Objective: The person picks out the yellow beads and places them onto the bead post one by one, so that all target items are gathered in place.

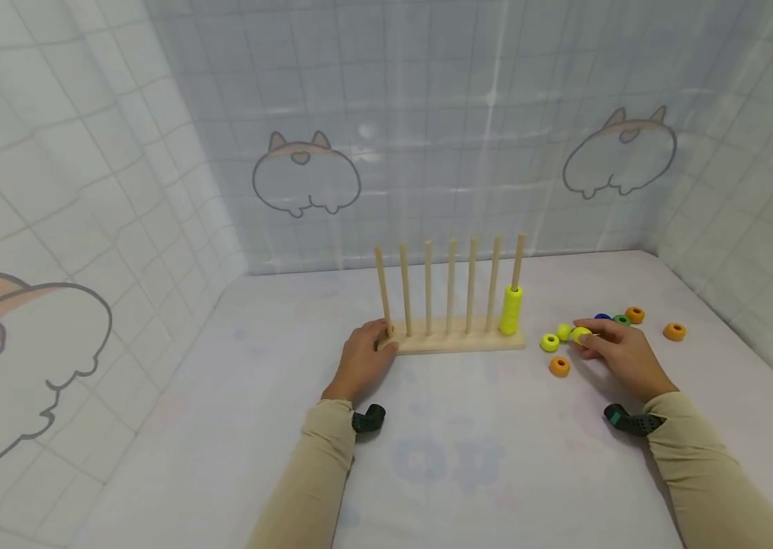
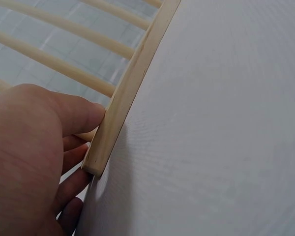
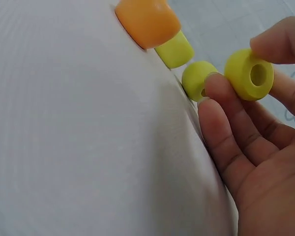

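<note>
A wooden peg rack (image 1: pixel 455 343) stands on the table with several upright dowels. Yellow beads (image 1: pixel 511 311) are stacked on its rightmost dowel. At the rack's left end, my left hand (image 1: pixel 362 358) grips the base, thumb on the front edge and fingers behind, as the left wrist view shows. My right hand (image 1: pixel 623 358) pinches a yellow bead (image 3: pixel 249 74) between thumb and fingers, its hole facing the wrist camera. Just beyond those fingertips sits another yellow bead (image 3: pixel 198 81), with a further yellow bead (image 1: pixel 550 342) to its left on the table.
An orange bead (image 1: pixel 559 367) lies in front of the yellow ones. Behind the right hand are a green bead (image 1: pixel 622 320), a partly hidden blue bead (image 1: pixel 602 316) and an orange bead (image 1: pixel 635 314). Another orange bead (image 1: pixel 675 332) lies farther right. Tile-patterned walls (image 1: pixel 428 114) enclose the table.
</note>
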`<action>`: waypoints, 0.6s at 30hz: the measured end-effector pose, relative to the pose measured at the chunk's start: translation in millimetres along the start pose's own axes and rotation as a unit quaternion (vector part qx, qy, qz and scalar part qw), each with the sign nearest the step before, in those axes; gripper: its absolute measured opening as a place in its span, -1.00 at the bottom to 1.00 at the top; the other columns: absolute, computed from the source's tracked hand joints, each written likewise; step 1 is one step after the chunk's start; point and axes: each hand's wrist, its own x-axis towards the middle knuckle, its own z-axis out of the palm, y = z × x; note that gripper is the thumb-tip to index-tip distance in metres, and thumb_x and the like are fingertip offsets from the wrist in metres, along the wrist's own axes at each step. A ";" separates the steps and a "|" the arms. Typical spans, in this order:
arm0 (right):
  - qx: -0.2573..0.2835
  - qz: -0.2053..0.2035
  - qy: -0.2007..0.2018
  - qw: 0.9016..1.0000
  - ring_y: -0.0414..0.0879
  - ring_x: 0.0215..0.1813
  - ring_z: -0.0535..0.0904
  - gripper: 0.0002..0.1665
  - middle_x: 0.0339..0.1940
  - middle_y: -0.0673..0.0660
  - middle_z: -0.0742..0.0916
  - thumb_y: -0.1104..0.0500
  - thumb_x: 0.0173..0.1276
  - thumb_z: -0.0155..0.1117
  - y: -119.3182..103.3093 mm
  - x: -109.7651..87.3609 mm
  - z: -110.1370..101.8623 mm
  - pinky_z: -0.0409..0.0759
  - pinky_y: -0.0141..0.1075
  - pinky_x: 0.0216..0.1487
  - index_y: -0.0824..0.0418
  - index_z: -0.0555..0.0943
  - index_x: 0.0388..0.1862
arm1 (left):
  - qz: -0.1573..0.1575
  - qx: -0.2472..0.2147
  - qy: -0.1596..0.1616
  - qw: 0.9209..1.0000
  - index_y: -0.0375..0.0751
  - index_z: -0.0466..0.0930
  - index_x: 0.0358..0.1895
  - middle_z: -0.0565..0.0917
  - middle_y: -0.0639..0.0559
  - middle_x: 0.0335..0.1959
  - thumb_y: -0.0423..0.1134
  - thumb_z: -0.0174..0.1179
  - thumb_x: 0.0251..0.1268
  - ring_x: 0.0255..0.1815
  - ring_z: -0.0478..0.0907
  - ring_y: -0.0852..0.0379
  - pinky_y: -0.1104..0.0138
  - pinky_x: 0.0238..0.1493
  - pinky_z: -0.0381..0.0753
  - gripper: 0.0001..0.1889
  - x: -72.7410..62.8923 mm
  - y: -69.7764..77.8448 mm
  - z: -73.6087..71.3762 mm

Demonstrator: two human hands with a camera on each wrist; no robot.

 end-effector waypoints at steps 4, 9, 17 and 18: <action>-0.005 -0.005 0.002 1.000 -0.13 -0.15 0.66 -0.41 0.05 0.27 0.68 -0.09 0.55 0.13 1.3 -0.2 2.9 0.51 -0.54 -0.16 0.27 0.51 0.36 | 0.001 -0.004 0.000 1.000 -0.24 0.51 0.36 0.43 -0.06 0.42 -0.11 0.19 0.42 0.42 0.32 -0.11 0.01 0.41 0.28 -0.49 -3.3 1.3 -2.1; -0.016 0.004 -0.003 1.000 -0.04 -0.12 0.65 -0.41 0.03 0.25 0.68 -0.11 0.51 0.20 0.2 2.5 3.5 0.52 -0.46 -0.15 0.21 0.52 0.35 | -0.005 -0.008 0.001 1.000 -0.24 0.52 0.35 0.43 -0.05 0.42 -0.12 0.19 0.42 0.41 0.32 -0.10 0.03 0.40 0.31 -0.50 -5.0 1.2 -3.0; -0.021 0.032 -0.015 0.999 0.10 0.03 0.55 -0.34 0.16 0.28 0.63 -0.15 0.45 0.26 -4.0 1.6 5.0 0.41 0.01 0.11 0.18 0.49 0.38 | -0.004 -0.008 0.002 1.000 -0.25 0.52 0.35 0.44 -0.05 0.42 -0.12 0.18 0.42 0.41 0.32 -0.11 0.02 0.41 0.28 -0.50 -2.5 3.0 -2.7; -0.018 0.034 -0.017 0.999 0.11 0.04 0.54 -0.34 0.18 0.28 0.62 -0.14 0.45 0.26 -4.0 0.9 5.1 0.40 0.03 0.12 0.18 0.49 0.38 | -0.006 -0.008 0.000 1.000 -0.25 0.52 0.35 0.44 -0.05 0.42 -0.11 0.18 0.42 0.42 0.32 -0.11 0.01 0.41 0.27 -0.50 -2.5 3.3 -2.3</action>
